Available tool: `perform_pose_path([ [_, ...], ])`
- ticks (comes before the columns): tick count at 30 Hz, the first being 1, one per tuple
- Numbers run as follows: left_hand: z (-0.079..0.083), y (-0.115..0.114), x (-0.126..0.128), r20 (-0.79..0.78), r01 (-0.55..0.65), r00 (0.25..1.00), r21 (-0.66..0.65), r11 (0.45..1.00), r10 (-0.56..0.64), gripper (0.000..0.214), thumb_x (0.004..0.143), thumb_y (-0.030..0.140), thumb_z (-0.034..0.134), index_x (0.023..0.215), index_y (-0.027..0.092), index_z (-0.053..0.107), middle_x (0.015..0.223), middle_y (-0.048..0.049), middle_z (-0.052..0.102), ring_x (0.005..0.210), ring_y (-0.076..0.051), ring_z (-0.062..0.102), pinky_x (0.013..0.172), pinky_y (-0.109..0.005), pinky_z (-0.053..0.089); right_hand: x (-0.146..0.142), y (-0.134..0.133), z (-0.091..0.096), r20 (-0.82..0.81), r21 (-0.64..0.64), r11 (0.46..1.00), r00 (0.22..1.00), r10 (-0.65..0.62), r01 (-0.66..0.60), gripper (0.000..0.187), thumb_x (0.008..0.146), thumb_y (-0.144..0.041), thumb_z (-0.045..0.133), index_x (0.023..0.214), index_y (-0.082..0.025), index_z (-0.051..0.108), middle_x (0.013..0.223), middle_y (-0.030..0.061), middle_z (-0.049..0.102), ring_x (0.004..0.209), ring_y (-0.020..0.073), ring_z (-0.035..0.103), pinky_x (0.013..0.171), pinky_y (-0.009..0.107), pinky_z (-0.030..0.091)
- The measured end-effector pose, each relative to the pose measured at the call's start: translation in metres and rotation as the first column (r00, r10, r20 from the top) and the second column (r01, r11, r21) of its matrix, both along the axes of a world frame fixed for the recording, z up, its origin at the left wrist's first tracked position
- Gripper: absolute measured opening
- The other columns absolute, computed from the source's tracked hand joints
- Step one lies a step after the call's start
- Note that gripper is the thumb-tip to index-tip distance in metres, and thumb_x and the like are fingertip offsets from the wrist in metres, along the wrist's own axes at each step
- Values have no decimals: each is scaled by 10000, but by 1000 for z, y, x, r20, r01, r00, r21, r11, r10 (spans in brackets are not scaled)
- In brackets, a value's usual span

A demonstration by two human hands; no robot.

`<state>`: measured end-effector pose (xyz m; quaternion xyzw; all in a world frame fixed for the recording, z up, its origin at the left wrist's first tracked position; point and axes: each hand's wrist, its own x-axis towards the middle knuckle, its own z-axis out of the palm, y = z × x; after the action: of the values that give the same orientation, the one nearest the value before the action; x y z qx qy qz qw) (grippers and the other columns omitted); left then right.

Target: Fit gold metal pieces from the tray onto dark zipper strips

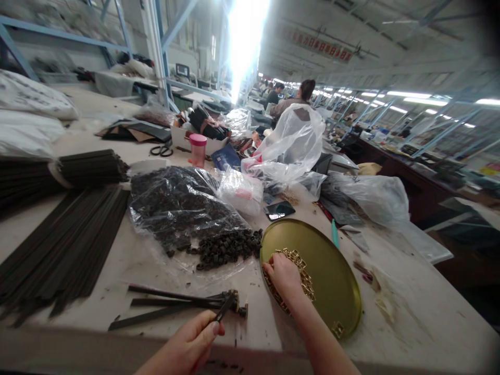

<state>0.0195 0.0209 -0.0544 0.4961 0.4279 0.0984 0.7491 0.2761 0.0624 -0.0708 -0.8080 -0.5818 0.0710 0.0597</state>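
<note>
My left hand is closed, pinching a short dark strap near the table's front edge. Just beyond it lie a few dark straps whose right ends carry gold metal pieces. My right hand reaches into an oval gold-coloured tray, its fingers curled at the edge of a heap of small gold buckles. The fingertips are partly hidden, so what they grip cannot be made out. A small cluster of gold buckles sits apart at the tray's near rim.
Small black loops spill from a clear plastic bag. Bundled dark strips cover the left side. Behind are a phone, a pink-lidded jar, scissors and plastic bags. People sit farther back.
</note>
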Motion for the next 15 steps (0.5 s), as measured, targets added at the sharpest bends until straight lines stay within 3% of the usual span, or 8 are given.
perform_pose_path([
  [8,18,-6,0,-10,44,999,113,993,-43,402,713,592,404,738,191,412,433,113,244,394,-71,205,407,-213,125,-4,-17,7,30,-32,999,999,29,-28,148,783,-299,558,732,-162,584,791,77,630,746,205,587,630,272,345],
  [15,20,-24,-3,15,-9,1000,126,992,7,388,709,586,425,709,200,386,467,106,235,419,-73,198,422,-215,132,1,-12,-1,-67,-9,1000,997,-29,29,160,704,-302,617,756,-154,580,780,74,636,712,207,587,579,263,328],
])
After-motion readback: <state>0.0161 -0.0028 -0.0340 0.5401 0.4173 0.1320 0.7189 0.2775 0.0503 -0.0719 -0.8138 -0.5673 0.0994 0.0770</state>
